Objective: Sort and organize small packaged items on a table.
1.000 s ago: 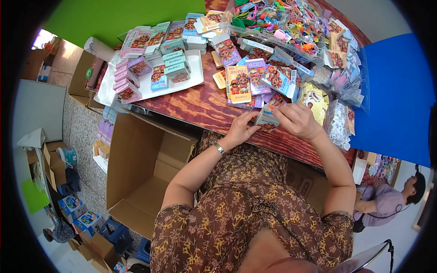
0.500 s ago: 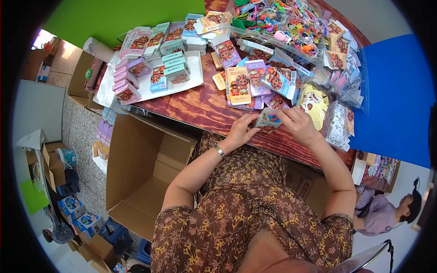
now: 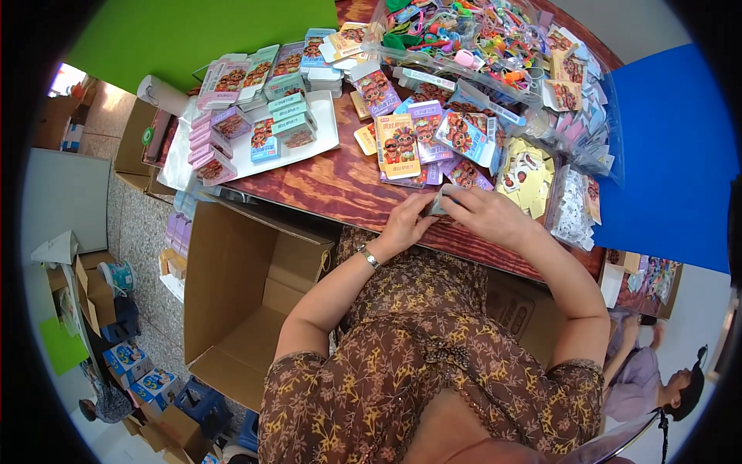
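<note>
1. The left hand (image 3: 406, 222), in the head view, is mostly closed, thumb and fingers holding the near-left side of a small carton (image 3: 438, 204). This grip probably steadies the carton while leaving its top reachable.
2. The right hand (image 3: 495, 215) is partly curled, its fingertips touching the carton's upper end. They cover much of it, so I cannot tell whether they pinch or press.
3. The carton is between the two hands, at the near edge of the bench (image 3: 309, 182), close to the body, which likely makes fine finger work easier. Its contents are hidden.
4. Just beyond the hands, cartons overlap in a loose heap, an orange carton (image 3: 398, 147) and a blue carton (image 3: 466, 138) uppermost. They seem placed within easy reach.
5. On the left, a white tray (image 3: 326, 133) bears green cartons (image 3: 294, 124) grouped together and a blue one beside them; pink cartons (image 3: 212, 145) form a row along its left side. The grouping looks like sorting by colour.
6. At the far side, a clear bin (image 3: 464, 68) holds a tangle of many-coloured trinkets (image 3: 487, 35).
7. Right of the heap, yellow cards (image 3: 527, 179) lie near white pieces (image 3: 573, 207) in clear wrapping.
8. Below the bench's edge, left of the person, a large cardboard box (image 3: 224, 263) stands open, its brown inner walls showing.
</note>
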Demonstrator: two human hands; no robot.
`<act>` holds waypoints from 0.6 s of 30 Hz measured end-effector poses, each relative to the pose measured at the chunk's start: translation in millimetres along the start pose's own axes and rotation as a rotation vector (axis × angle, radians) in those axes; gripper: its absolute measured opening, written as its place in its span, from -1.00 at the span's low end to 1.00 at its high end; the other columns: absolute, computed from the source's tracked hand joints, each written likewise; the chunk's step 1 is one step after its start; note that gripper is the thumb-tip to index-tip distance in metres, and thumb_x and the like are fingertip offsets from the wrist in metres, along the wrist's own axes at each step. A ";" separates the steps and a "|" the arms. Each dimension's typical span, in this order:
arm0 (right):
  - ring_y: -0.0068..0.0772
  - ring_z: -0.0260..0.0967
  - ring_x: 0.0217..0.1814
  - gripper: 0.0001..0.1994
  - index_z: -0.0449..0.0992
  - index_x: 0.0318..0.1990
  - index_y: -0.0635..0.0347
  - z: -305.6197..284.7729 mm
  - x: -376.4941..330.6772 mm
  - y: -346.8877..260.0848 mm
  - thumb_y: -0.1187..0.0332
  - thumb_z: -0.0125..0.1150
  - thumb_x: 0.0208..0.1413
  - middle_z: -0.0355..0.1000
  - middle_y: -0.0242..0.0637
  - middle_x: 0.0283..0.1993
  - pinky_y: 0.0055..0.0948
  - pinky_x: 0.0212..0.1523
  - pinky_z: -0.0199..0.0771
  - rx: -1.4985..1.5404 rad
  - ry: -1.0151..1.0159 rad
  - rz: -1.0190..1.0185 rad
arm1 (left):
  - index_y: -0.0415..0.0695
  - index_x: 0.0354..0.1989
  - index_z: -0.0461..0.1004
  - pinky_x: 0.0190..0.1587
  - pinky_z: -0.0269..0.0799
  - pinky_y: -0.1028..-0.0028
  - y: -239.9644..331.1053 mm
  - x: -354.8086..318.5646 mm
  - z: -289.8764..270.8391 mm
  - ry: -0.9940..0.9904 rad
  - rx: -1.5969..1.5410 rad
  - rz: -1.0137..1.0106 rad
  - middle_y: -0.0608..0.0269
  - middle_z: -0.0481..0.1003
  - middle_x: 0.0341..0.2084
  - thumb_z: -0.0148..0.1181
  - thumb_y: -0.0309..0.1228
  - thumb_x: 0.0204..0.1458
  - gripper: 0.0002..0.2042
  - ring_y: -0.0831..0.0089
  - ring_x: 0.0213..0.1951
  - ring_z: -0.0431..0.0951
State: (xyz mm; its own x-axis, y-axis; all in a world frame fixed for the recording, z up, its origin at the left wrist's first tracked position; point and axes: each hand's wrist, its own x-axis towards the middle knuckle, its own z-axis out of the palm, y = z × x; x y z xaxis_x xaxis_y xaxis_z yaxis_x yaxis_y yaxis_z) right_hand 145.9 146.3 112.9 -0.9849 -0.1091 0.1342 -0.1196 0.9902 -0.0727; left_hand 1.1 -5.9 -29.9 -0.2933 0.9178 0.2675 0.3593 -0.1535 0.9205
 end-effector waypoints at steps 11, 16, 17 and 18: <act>0.13 0.34 0.27 -0.57 0.59 0.01 -0.01 21.4 -39.2 -7.9 0.40 0.50 -0.09 0.28 0.00 0.36 -0.06 0.18 0.47 0.103 0.225 0.302 | -0.10 0.35 0.25 -0.16 0.60 0.24 3.0 -6.7 -0.5 0.027 0.020 0.098 -0.07 0.52 0.00 0.29 -0.68 0.03 -0.34 0.00 -0.05 0.62; 0.13 0.35 0.28 -0.57 0.57 0.03 0.02 40.1 -47.4 -9.3 0.37 0.51 -0.06 0.29 0.01 0.35 -0.10 0.16 0.49 0.323 0.135 0.337 | -0.08 0.34 0.27 -0.13 0.61 0.21 3.9 -5.7 -0.3 0.032 0.081 0.148 -0.06 0.51 0.01 0.28 -0.69 0.02 -0.34 -0.05 -0.03 0.60; 0.11 0.37 0.25 -0.59 0.57 0.01 0.04 38.2 -49.1 -7.0 0.37 0.50 -0.05 0.29 0.00 0.35 -0.11 0.14 0.50 0.315 0.201 0.339 | -0.08 0.34 0.27 -0.13 0.61 0.21 2.6 -6.8 0.4 0.035 0.077 0.137 -0.05 0.50 0.02 0.28 -0.69 0.02 -0.35 -0.06 -0.02 0.59; 0.08 0.40 0.22 -0.61 0.57 -0.01 0.06 35.4 -49.9 -5.0 0.38 0.50 -0.05 0.30 -0.01 0.35 -0.11 0.12 0.50 0.307 0.266 0.341 | -0.08 0.34 0.27 -0.13 0.61 0.21 1.3 -7.6 1.4 0.032 0.078 0.136 -0.05 0.50 0.02 0.28 -0.69 0.02 -0.35 -0.06 -0.02 0.59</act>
State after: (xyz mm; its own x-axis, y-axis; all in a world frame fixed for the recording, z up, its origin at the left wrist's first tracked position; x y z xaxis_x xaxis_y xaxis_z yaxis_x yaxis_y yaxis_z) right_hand 191.3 143.7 71.6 -0.9132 0.2799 0.2962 0.1313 0.8902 -0.4363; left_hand 5.0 -12.6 -31.1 -0.2650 0.8781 0.3985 0.4651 -0.2456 0.8505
